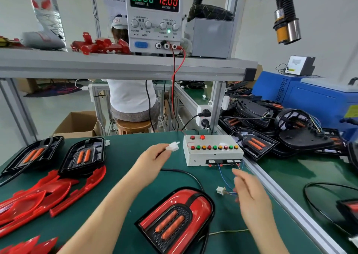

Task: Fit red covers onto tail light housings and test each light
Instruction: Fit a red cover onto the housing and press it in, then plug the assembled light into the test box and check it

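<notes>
On the green bench (126, 157), at nine o'clock, loose red covers (34, 197) lie heaped. Just beyond them at ten o'clock are two black housings (84, 155), uncovered, with their orange strips showing.

Toward the centre the left hand (153, 157) is raised, thumb and fingertips pinching a white plug (173, 146). A black cable (186, 173) curves from under that wrist to the tail light (176, 219) at six o'clock, which lies flat with its red cover fitted.

At twelve o'clock, up on the shelf, the power supply (155, 17) reads 0.000 A and 12.00 V.

Just right of the plug sits the white test box (213, 151) with its row of coloured lamps. At five o'clock the right hand (249, 193) hovers, blurred, beside the box's thin wires and their small white socket (220, 190). I cannot tell whether it grips the wires.

At three o'clock lies a heap of dark housings (271, 129) with trailing leads.
</notes>
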